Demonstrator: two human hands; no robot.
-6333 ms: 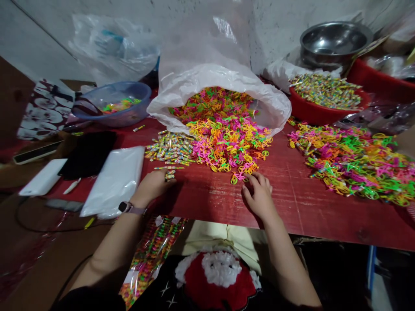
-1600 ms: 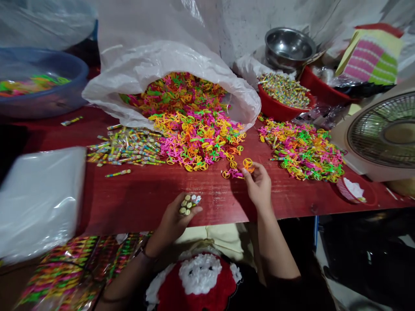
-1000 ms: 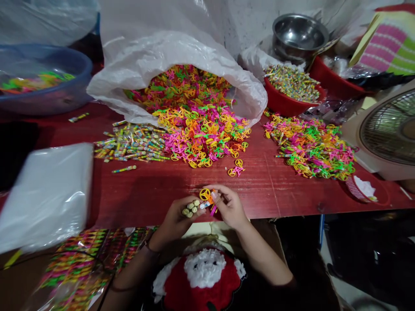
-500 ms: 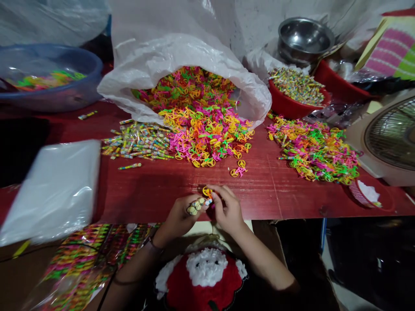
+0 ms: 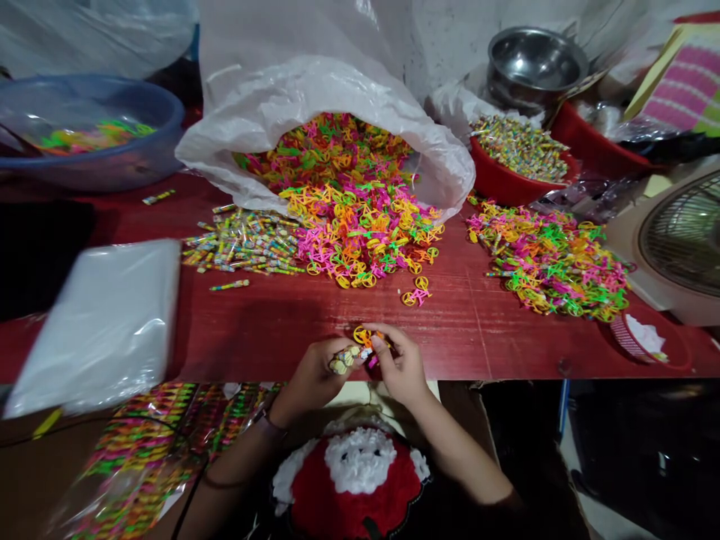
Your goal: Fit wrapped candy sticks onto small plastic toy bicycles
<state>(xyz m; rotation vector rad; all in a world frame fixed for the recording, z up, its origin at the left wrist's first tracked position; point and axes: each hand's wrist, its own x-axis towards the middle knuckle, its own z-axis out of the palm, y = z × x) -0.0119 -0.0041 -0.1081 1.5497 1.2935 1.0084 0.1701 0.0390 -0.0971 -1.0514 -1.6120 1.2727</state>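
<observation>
My left hand [image 5: 310, 381] is shut on a small bundle of wrapped candy sticks [image 5: 344, 360] just past the table's near edge. My right hand [image 5: 400, 367] pinches a yellow and orange plastic toy bicycle [image 5: 364, 337] against that bundle. The two hands touch, and the fingers hide part of the bicycle. A heap of neon plastic toy bicycles [image 5: 360, 225] spills from a white plastic sack [image 5: 281, 97]. A single loose bicycle [image 5: 416, 295] lies nearest my hands. Left of the heap is a pile of wrapped candy sticks [image 5: 241, 244].
The red wooden table [image 5: 270, 322] holds a second bicycle heap [image 5: 548, 262], a red bowl of candy sticks [image 5: 520, 161], a steel bowl [image 5: 534, 64], a blue basin [image 5: 95, 161] and a stack of clear bags [image 5: 101, 330]. A fan [image 5: 683, 240] stands at right.
My right hand has carried the bicycle from near the heap to the bundle in my left hand. The hands have come together and now touch. The view has shifted slightly.
</observation>
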